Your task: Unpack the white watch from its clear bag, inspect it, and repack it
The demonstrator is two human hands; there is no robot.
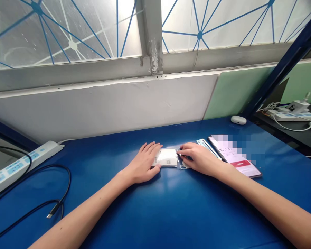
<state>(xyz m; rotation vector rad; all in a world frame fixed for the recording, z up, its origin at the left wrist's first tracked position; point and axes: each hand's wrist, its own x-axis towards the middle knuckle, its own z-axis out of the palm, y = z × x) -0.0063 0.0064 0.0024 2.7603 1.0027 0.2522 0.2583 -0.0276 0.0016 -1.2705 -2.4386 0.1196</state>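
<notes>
The pack [168, 157] lies flat on the blue table [171, 211], near its middle, between the two hands. Its long axis goes from left to right, and the white face with a small square code, near the right part of the close edge, looks upward. The left end is hidden under the left hand [144, 164], which is open and palm down, the fingers pointing away and the thumb at the close edge. The right hand [197, 157] has bent fingers at the right end of the pack; a small dark piece shows at the fingertips, but I cannot tell if they grip it or the clear plastic there. Below these fingers is a bead chain [181, 167], mostly covered. Behind the right hand a card [204, 142] is partly hidden. Beside it the phone [239, 162] lies slanted, its upper right part lost in pixel blocks. Farther back is a white case [238, 120]. On the left, the power strip [45, 150] and the black cable [67, 173] are cut off by the picture edge.
</notes>
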